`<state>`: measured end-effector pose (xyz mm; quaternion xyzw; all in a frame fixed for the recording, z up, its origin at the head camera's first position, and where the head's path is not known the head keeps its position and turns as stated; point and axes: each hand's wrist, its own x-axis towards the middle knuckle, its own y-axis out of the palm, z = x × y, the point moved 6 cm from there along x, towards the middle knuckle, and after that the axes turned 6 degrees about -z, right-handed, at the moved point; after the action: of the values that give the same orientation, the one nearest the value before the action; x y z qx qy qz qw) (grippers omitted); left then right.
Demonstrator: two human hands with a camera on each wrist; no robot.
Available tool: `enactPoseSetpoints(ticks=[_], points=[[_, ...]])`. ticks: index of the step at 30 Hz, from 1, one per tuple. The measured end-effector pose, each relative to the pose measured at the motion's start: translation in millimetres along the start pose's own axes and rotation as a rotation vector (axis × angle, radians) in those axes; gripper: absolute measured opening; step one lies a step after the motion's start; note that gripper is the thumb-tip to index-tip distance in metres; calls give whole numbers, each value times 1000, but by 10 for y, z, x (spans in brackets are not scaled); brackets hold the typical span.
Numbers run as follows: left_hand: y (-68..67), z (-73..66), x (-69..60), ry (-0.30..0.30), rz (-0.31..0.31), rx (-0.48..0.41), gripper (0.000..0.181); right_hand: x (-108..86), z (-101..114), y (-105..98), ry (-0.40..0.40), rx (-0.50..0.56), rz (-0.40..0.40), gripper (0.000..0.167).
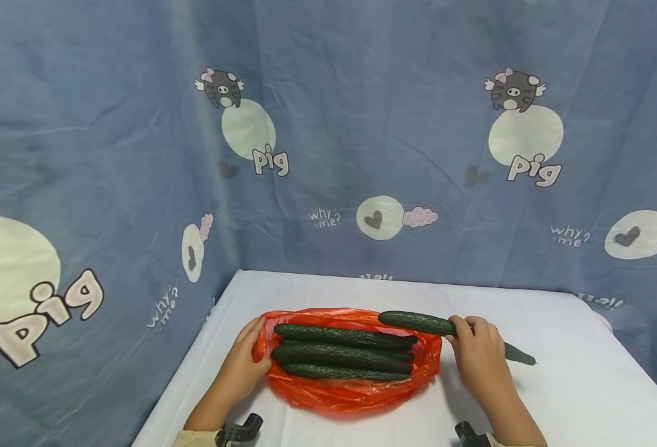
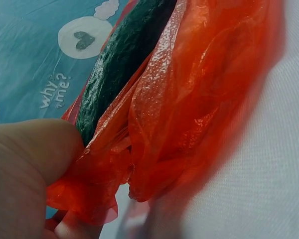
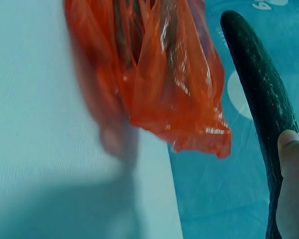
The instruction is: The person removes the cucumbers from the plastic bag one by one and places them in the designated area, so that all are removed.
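Head view: your left hand (image 1: 245,355) is pinching the left rim of one red bag (image 1: 345,398) on the white bench (image 1: 574,385); three cucumbers (image 1: 342,355) are lying inside; your right hand (image 1: 481,354), fingers curled, is gripping another cucumber (image 1: 422,322) near the bag's far right rim.

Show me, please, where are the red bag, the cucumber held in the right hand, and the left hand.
Red bag (image 1: 350,395): head view, on its near side wall.
Held cucumber (image 3: 265,97): right wrist view, around the middle of its visible length.
Left hand (image 1: 246,356): head view, on its back.
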<state>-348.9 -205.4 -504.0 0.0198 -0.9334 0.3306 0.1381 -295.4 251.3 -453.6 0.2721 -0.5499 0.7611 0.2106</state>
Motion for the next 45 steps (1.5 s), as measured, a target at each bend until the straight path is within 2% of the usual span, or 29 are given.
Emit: enactPoseSetpoints(ticks=[7, 13, 20, 28, 35, 41, 45], points=[[8, 23, 10, -21, 15, -6, 90, 1, -144, -24, 25, -1, 17, 39], [8, 11, 1, 1, 3, 2, 90, -18, -300, -69, 28, -9, -10, 38], [-12, 15, -41, -1, -8, 40, 88, -117, -465, -62, 114, -10, 48, 35], [-5, -15, -10, 8, -15, 17, 89, -106, -624, -89, 141, -18, 77, 36], [15, 13, -8, -9, -12, 28, 89, -128, -785, -130, 183, -21, 94, 36], [10, 4, -1, 3, -14, 43, 88, -149, -935, -124, 233, -44, 120, 37], [11, 1, 5, 7, -9, 44, 87, -184, -1002, -96, 235, -47, 144, 37]])
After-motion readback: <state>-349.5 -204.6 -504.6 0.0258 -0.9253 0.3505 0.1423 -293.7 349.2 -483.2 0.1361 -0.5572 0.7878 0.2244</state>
